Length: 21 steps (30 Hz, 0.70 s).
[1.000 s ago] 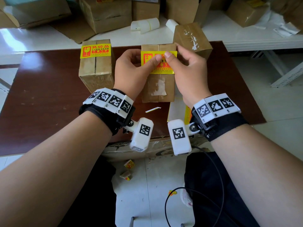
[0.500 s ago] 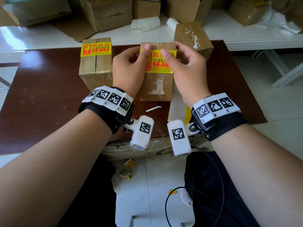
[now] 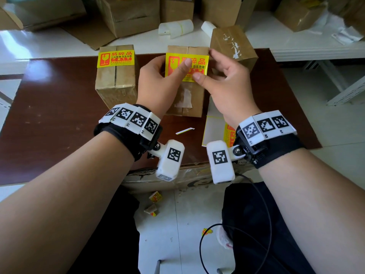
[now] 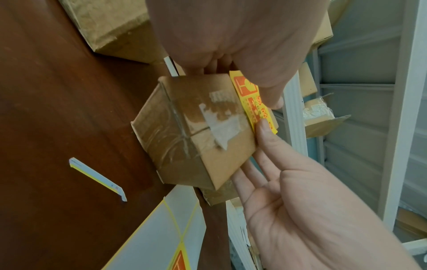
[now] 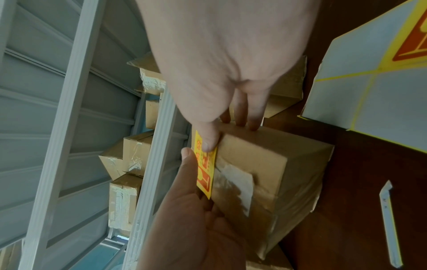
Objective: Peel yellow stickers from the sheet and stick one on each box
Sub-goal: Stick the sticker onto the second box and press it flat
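Observation:
The middle cardboard box (image 3: 187,99) stands on the brown table with a yellow sticker (image 3: 197,62) lying across its top. My left hand (image 3: 175,65) grips the box's left side, its thumb pressed flat on the sticker's middle. The thumb of my right hand (image 3: 209,72) presses the sticker's near edge, and its straight fingers rest against the box's right side. The wrist views show the sticker (image 4: 254,106) (image 5: 205,169) edge-on under both thumbs. The left box (image 3: 116,86) carries its own yellow sticker (image 3: 116,58). The right box (image 3: 233,46) shows no sticker.
The sticker sheet (image 3: 214,127) lies on the table under my right wrist, with one yellow sticker left at its near corner. A thin backing strip (image 3: 185,131) lies near the table's front edge. More cartons and white rolls (image 3: 175,28) crowd the white surface behind.
The sticker has come down onto the box top. My left thumb has slid right across it and my right thumb has slid toward its near edge.

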Motion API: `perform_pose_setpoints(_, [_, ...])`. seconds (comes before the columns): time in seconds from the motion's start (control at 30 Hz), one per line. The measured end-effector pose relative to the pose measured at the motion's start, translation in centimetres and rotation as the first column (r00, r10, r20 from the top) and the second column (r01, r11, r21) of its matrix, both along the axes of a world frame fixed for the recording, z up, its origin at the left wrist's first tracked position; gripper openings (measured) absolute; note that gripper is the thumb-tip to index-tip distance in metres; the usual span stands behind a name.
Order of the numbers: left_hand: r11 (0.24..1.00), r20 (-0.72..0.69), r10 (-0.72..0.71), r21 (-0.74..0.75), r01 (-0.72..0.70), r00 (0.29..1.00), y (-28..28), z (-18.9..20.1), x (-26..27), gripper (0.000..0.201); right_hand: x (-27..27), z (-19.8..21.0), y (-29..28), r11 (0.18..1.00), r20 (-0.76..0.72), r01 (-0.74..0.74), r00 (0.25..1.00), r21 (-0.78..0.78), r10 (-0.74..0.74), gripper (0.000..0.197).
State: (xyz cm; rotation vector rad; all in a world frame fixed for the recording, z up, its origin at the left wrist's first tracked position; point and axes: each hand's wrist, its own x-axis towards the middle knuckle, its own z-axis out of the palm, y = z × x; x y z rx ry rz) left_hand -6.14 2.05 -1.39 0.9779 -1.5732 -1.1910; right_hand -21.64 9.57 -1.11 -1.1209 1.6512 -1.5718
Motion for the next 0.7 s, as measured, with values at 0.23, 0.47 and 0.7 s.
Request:
perform_pose_setpoints(0.23, [0.999, 0.050, 0.036, -0.002, -0.036, 0.998, 0.0, 0.2, 0.5, 0.050, 0.2, 0.7, 0.1, 0.995, 0.060, -0.096, 0.994, 0.021, 0.095, 0.071])
perform_pose_setpoints(0.47, [0.996, 0.009, -0.085, -0.014, 0.085, 0.996, 0.1, -0.2, 0.3, 0.052, 0.6, 1.3, 0.5, 0.998, 0.122, 0.041, 0.992, -0.039, -0.035, 0.046])
perform_pose_setpoints(0.7, [0.980, 0.005, -0.198, -0.016, 0.198, 0.980, -0.1, -0.1, 0.1, 0.050, 0.2, 0.8, 0.6, 0.993, -0.012, 0.111, 0.994, -0.044, -0.112, 0.060])
